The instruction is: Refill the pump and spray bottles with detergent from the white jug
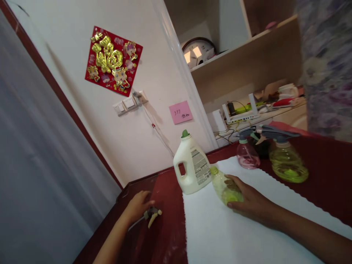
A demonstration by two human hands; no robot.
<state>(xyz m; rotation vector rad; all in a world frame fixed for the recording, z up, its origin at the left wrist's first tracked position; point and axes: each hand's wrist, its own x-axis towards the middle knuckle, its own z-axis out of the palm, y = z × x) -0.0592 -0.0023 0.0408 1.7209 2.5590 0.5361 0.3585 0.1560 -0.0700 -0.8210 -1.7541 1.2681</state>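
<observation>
My right hand [247, 198] grips a yellow-green translucent bottle [220, 187], its sprayer head off, tilted over the white cloth. On the red tabletop at the left lies a trigger sprayer head [151, 214] with a dip tube trailing toward me. My left hand [139, 206] is right beside it, thumb and fingers apart; whether it touches the sprayer head is hard to tell. Just beyond the bottle stands a white detergent jug [194, 165] with a handle and a green spout, its cap off.
A pink spray bottle [247, 156] and a yellow-green spray bottle [288, 163] stand at the right. A white cloth [220, 234] covers part of the red table [167, 234]. Behind are shelves with a router [239, 113] and a clock [199, 51]. A grey curtain [49, 165] hangs left.
</observation>
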